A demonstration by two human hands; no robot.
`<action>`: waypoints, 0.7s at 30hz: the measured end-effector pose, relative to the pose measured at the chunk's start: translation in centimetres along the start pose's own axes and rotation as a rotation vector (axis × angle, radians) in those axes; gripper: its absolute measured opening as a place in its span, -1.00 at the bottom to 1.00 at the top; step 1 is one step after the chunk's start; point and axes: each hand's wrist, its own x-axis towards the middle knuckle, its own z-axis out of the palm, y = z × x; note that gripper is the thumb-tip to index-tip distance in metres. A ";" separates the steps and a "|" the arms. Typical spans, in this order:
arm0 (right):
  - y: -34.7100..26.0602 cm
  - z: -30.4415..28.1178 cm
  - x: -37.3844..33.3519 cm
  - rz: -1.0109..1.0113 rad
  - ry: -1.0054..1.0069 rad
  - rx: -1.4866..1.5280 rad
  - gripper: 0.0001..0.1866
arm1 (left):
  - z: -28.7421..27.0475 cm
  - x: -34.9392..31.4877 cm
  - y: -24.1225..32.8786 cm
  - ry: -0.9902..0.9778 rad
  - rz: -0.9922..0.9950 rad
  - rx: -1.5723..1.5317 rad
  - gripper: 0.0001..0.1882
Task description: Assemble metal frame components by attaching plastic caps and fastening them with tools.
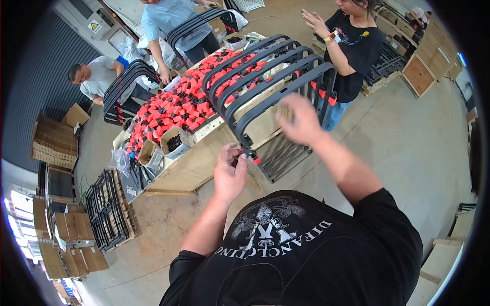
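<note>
In front of me stand several black U-shaped tube frames (275,97) side by side, with red and black plastic pieces on their legs. My left hand (229,173) is closed at the nearest frame's left leg, its thumb and fingers on a red and black plastic piece (251,156) there. Over the right part of the same frame is my right hand (301,121), raised and smeared by motion. Its fingers are too blurred to show whether they hold anything. Beyond the frames, a big heap of red and black plastic pieces (178,109) covers the table.
Boxes of small black parts (174,143) stand on the table's (178,171) near edge, beside a clear plastic bag (120,161). Three people work around it, two with black frames. A pallet of black frames (107,209) lies at left, cartons (74,227) beyond it.
</note>
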 end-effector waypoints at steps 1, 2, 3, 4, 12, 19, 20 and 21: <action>3.5 -0.9 1.4 -0.020 0.082 -0.120 -0.64 | 1.2 0.6 0.3 0.008 0.060 0.073 -0.73; 5.8 -1.9 3.1 0.050 0.004 -0.219 -0.66 | 2.3 1.1 0.5 0.012 0.053 0.083 -0.73; 8.2 -2.7 4.5 0.007 -0.007 -0.197 -0.69 | 3.3 1.9 0.7 -0.003 0.039 0.101 -0.74; 10.4 -2.7 5.1 0.010 -0.006 -0.189 -0.69 | 4.4 2.8 1.1 -0.016 0.025 0.120 -0.75; 14.0 -2.4 2.7 -0.004 -0.014 -0.201 -0.79 | 12.0 9.6 3.9 0.025 0.281 0.446 -0.81; 13.0 -5.4 0.6 -0.024 0.001 -0.151 -0.81 | 17.2 12.6 3.7 -0.123 0.341 0.531 -0.82; 13.2 -5.6 0.5 -0.012 0.002 -0.159 -0.81 | 17.5 12.5 3.6 -0.150 0.303 0.544 -0.82; 13.4 -5.8 0.4 -0.012 0.006 -0.144 -0.81 | 17.9 12.6 3.7 -0.144 0.302 0.526 -0.82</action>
